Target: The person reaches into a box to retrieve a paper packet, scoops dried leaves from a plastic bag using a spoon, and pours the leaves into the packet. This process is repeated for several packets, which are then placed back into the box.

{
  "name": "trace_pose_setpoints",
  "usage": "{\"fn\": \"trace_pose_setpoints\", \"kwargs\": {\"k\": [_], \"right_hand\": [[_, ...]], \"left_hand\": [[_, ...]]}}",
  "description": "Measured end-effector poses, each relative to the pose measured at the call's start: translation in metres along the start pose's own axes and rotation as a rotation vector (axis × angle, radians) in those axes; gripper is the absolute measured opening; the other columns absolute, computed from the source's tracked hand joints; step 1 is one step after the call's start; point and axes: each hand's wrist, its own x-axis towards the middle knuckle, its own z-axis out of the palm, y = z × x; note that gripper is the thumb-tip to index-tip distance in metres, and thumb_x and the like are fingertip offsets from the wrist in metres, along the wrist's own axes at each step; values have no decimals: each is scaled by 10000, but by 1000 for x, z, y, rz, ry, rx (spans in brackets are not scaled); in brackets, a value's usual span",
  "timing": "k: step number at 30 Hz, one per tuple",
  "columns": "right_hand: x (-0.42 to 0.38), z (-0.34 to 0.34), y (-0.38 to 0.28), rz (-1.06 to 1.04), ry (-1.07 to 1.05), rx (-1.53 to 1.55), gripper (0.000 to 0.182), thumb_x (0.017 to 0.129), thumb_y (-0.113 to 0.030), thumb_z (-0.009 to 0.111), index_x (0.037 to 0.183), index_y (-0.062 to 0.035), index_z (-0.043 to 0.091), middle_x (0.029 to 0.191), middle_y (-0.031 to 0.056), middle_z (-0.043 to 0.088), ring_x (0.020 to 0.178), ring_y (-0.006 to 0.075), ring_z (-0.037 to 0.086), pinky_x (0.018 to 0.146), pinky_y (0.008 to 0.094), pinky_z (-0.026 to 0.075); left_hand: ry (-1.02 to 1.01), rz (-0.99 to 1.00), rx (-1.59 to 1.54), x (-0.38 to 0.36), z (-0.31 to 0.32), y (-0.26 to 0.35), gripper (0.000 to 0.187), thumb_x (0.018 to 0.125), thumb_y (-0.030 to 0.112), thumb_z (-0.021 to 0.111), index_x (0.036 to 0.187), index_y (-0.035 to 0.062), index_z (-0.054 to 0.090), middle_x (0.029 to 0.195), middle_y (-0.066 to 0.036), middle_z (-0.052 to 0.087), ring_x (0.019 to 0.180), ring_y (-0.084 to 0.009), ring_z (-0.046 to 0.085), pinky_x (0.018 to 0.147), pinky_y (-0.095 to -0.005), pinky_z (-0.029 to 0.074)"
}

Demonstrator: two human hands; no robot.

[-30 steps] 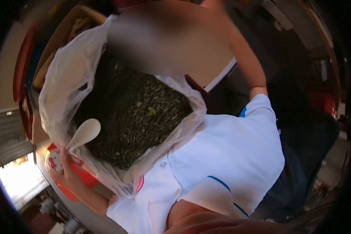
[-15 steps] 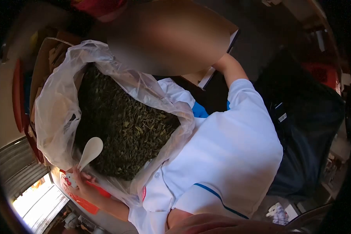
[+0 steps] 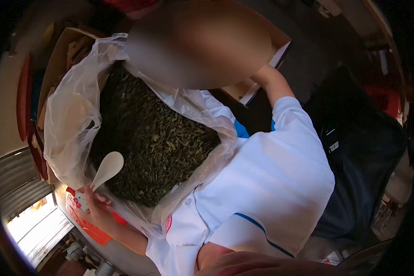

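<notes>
The left hand [image 3: 95, 208] grips the spoon [image 3: 109, 166] by the end of its handle, between thumb and fingers. The spoon's pale bowl points far and right, over the left near part of the leaves [image 3: 165, 147]; whether it touches them I cannot tell. The fingers are at the bag [image 3: 71, 124], by its left near rim, and whether they pinch the plastic too is unclear. Against the hand is a small white thing [image 3: 80, 201] with a red print; whether it is held is also unclear. A red bag [image 3: 94, 227] lies just below the wrist.

The clear bag stands open around the dark, dry leaves, its near right rim against the white shirt [image 3: 271, 175]. A carton [image 3: 55, 69] stands beyond it on the far left. The right forearm [image 3: 278, 86] reaches to the far side, but a blur hides the right hand, so I cannot tell its grip.

The short hold on the handle could let the spoon twist or drop into the leaves. The soft rim could fold inward or snag the handle, and a shift of the body against the bag could tip leaves out.
</notes>
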Motion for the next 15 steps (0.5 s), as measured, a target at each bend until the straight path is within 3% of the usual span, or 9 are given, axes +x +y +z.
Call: {"fn": "trace_pose_setpoints", "kwargs": {"k": [4, 7, 8, 10, 12, 13, 15], "right_hand": [[2, 0, 11, -4, -26, 5, 740, 666, -172, 865, 1249, -38, 429, 1203, 225, 554, 1077, 397, 564, 870, 411, 493], [2, 4, 37, -179, 56, -91, 757, 676, -210, 861, 1269, -37, 423, 1208, 211, 554, 1098, 390, 559, 879, 402, 496], [-3, -11, 40, -99, -23, 129, 786, 712, -273, 836, 1311, -36, 385, 1277, 212, 491, 1140, 376, 529, 886, 407, 493], [-1, -24, 10, 293, -71, 773, 793, 763, -319, 801, 1348, -27, 352, 1342, 212, 441, 1187, 356, 503, 890, 414, 496], [1, -32, 4, 266, -89, 562, 745, 780, -286, 791, 1331, -16, 369, 1296, 213, 493, 1171, 350, 527, 878, 417, 505], [-1, -28, 16, -135, -124, -37, 723, 782, -270, 791, 1319, -13, 380, 1254, 215, 533, 1151, 349, 547, 870, 417, 509], [2, -25, 5, -9, -191, 7, 702, 770, -240, 799, 1295, -8, 395, 1188, 223, 574, 1099, 356, 577, 869, 417, 505]], "left_hand": [[-10, -3, -9, 3, -2, -5, 266, 913, 204, 613, 953, -58, 641, 620, -65, 584, 405, -70, 462, 349, -196, 359], [-30, -36, -40, 2, -2, -2, 251, 917, 193, 608, 955, -53, 632, 615, -68, 596, 406, -71, 479, 346, -190, 375], [-28, -47, -59, 1, 0, 0, 242, 919, 191, 608, 955, -47, 634, 601, -57, 587, 408, -72, 483, 348, -188, 375], [12, -82, -58, -6, 1, 2, 225, 921, 186, 612, 952, -35, 638, 577, -41, 569, 405, -74, 490, 346, -185, 359], [19, -96, -36, -8, 7, 11, 214, 921, 185, 617, 943, -26, 642, 557, -31, 555, 398, -78, 495, 342, -183, 338], [13, -100, -18, -9, 8, 14, 211, 921, 187, 621, 935, -23, 645, 549, -28, 550, 393, -80, 497, 340, -183, 324], [-15, -86, -10, -9, 5, 13, 214, 927, 186, 613, 926, -24, 651, 544, -20, 547, 382, -81, 490, 338, -182, 313]]}}
